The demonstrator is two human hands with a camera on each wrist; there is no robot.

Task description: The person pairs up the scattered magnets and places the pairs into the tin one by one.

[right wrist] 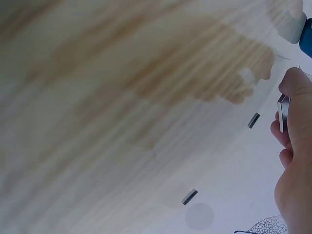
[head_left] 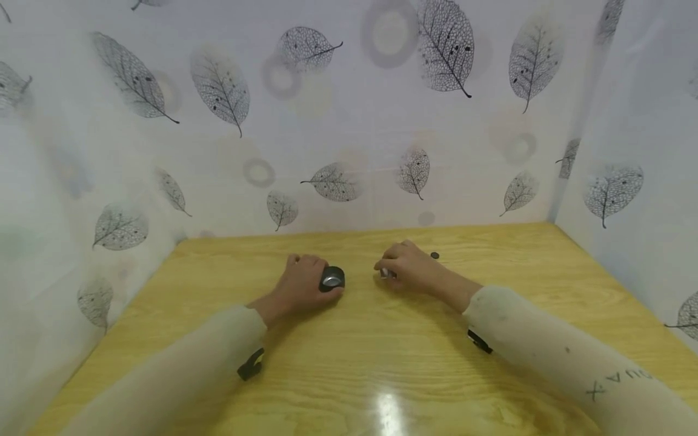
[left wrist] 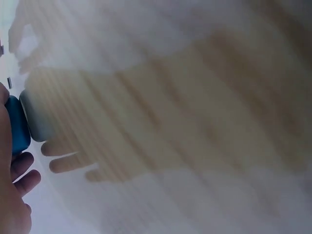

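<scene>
My left hand (head_left: pixel 300 281) grips a small dark round container (head_left: pixel 332 278) with a silvery hollow facing up, thumb at its near side. In the left wrist view the same container (left wrist: pixel 18 124) looks teal blue and rounded, with the fingers of my left hand (left wrist: pixel 17 195) around it. To its right, my right hand (head_left: pixel 411 269) pinches a small silvery piece (head_left: pixel 388 274). That piece (right wrist: pixel 283 113) appears thin, flat and angular in the right wrist view, partly hidden by the fingers. A small dark disc (head_left: pixel 434 255) lies on the table just beyond my right hand.
Both forearms rest low over a glossy yellow wood-grain table (head_left: pixel 349 375). Leaf-patterned sheeting (head_left: pixel 371 121) walls it at the back and both sides. Two small dark strips, one of them this strip (right wrist: pixel 189 197), show in the right wrist view.
</scene>
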